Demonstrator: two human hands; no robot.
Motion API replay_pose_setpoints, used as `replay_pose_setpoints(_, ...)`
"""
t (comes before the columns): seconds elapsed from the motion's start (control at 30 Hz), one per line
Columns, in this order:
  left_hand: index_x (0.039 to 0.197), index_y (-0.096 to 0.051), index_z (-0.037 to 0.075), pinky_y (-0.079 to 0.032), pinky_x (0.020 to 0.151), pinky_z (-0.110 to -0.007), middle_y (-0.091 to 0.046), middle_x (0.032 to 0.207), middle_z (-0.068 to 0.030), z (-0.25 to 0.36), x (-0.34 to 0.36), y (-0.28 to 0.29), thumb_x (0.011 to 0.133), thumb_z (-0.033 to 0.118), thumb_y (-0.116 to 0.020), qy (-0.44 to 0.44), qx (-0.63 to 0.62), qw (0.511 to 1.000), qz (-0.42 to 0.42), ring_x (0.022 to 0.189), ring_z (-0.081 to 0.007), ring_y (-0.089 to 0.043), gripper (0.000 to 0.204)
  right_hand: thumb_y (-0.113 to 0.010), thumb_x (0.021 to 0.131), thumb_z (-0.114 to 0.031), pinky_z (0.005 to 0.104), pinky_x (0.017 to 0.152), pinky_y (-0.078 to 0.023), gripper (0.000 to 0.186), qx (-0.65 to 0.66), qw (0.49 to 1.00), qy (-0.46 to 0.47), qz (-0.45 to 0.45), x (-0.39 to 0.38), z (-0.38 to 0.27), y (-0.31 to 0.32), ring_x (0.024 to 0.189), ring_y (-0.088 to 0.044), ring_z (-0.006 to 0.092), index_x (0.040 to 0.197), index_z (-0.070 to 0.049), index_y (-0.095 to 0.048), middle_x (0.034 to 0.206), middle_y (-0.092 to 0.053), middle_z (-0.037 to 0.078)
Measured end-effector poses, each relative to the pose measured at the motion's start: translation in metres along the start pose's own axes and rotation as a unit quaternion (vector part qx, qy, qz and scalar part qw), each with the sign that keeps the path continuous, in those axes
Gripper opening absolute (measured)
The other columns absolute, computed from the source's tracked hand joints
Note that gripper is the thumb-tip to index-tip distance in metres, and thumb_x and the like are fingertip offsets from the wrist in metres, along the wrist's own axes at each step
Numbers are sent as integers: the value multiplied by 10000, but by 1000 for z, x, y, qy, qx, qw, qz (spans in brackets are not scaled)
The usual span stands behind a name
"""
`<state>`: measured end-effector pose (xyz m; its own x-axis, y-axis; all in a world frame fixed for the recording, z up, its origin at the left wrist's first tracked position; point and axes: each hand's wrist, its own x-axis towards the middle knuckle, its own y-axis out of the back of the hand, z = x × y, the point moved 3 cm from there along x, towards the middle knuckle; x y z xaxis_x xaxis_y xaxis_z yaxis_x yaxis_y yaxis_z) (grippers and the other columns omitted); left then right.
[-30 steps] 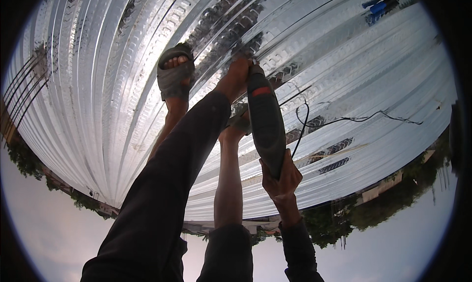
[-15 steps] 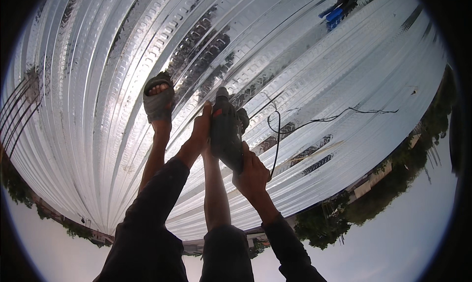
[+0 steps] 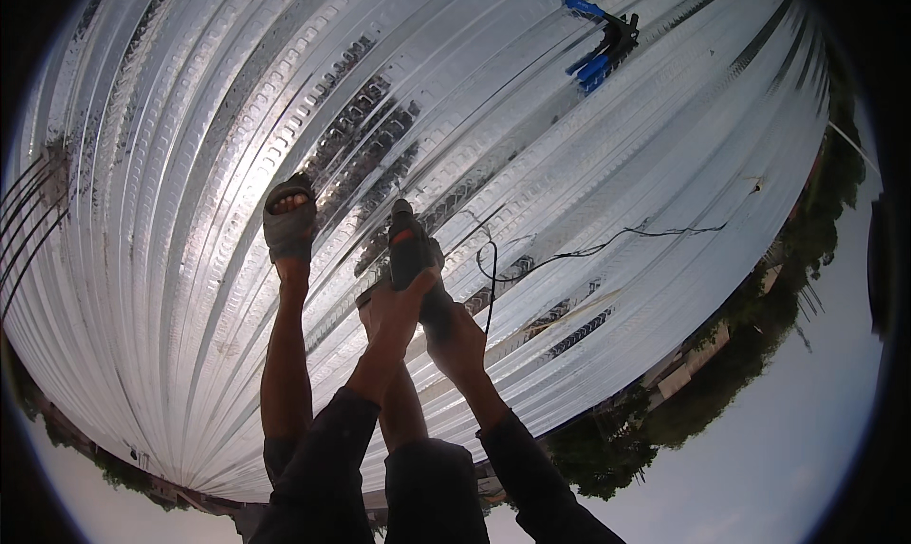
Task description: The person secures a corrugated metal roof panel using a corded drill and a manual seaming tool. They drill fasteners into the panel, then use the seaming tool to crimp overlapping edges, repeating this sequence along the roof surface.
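Note:
A dark power drill (image 3: pixel 408 250) with a red mark near its front points away from me over ribbed, shiny metal sheeting. My right hand (image 3: pixel 458 345) is closed round the drill's rear end, and a black cord (image 3: pixel 491 297) hangs close beside it. Against the body, on the left side, my left hand (image 3: pixel 394 312) grips with its thumb laid across the casing; its other fingers are partly hidden. The chuck (image 3: pixel 402 207) is at the far end; whether its tip touches the metal cannot be made out.
My sandalled left foot (image 3: pixel 289 223) stands on the metal sheeting (image 3: pixel 204 288); the other is mostly hidden behind my hands. A black tool with blue handles (image 3: pixel 607 46) lies farther off at right. Dark rods (image 3: pixel 33 226) show at far left. Trees (image 3: pixel 607 444) border the sheeting's edge.
My left hand has slid back from beside the drill's front to round its body. In the view, drill and hands have shifted slightly left; more of the blue-handled tool shows.

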<state>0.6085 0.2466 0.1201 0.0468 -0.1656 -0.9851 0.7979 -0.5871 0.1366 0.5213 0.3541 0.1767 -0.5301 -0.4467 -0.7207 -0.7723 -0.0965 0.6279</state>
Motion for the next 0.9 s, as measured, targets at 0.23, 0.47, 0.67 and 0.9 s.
replay_pose_setpoints(0.23, 1241, -641, 63, -523, 917, -421, -731, 1021, -185, 34, -35, 3, 792, 560, -679, -8, 143, 989, -24, 984, -320, -711, 670, -813, 800, -287, 472, 800, -548, 436, 1, 995, -70, -76, 0, 10, 5, 926, -699, 396, 1108, -40, -629, 960, -719, 182)
replay_pose_setpoints(0.47, 1194, -658, 15, -533, 816, -388, -725, 977, -167, 23, -30, 12, 847, 566, -680, -13, 96, 995, -35, 909, -268, -707, 652, -793, 811, -304, 483, 808, -551, 462, -62, 992, -41, -99, 5, 1, 10, 922, -705, 379, 1161, -63, -612, 981, -715, 176)
replay_pose_setpoints(0.67, 1110, -697, -35, -504, 742, -326, -698, 934, -110, 16, -25, 6, 806, 531, -739, 31, 25, 998, -38, 821, -162, -652, 644, -773, 787, -292, 495, 764, -559, 402, -70, 991, -65, -95, 2, -8, 2, 857, -711, 383, 1064, -37, -631, 933, -711, 158)
replay_pose_setpoints(0.9, 915, -707, -143, -522, 612, -358, -701, 771, -167, 34, -19, -3, 731, 428, -771, 16, 18, 999, 45, 684, -215, -680, 603, -771, 756, -229, 492, 755, -558, 282, -101, 988, -72, -95, 18, -13, 17, 820, -712, 394, 931, -42, -653, 860, -722, 173)
